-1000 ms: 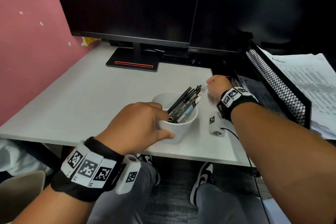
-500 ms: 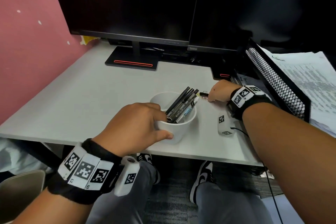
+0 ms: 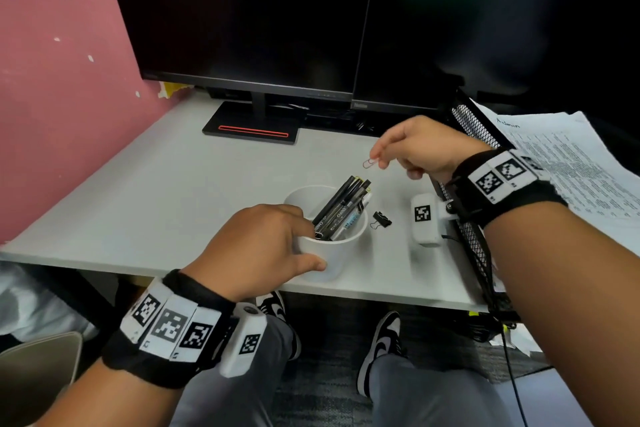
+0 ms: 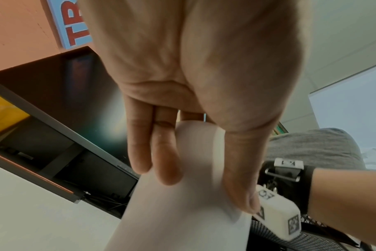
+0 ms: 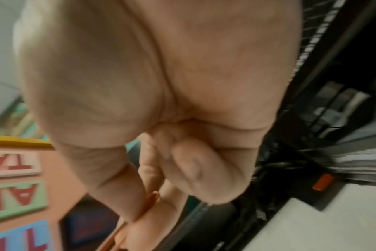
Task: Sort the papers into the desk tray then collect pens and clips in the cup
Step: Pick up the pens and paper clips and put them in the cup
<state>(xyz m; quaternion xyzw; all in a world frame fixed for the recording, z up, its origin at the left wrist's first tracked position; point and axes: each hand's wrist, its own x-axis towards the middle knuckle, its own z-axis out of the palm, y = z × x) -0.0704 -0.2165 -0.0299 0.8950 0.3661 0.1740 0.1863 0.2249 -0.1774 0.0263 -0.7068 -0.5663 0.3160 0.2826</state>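
Observation:
A white cup stands near the desk's front edge with several dark pens leaning in it. My left hand grips the cup's near side, thumb on the front wall; the left wrist view shows the fingers wrapped on the cup. My right hand hovers above and beyond the cup, pinching a rose-coloured paper clip between thumb and forefinger. A black binder clip lies on the desk just right of the cup. Printed papers lie in the black mesh tray at right.
Two dark monitors stand at the back, one on a black base with a red stripe. A pink wall bounds the left side. The white desk stretches left of the cup. My knees and shoes show below the desk edge.
My right hand rose from the desk beside the cup, lifting a paper clip into the air. The black binder clip now lies uncovered right of the cup. The left hand stayed on the cup.

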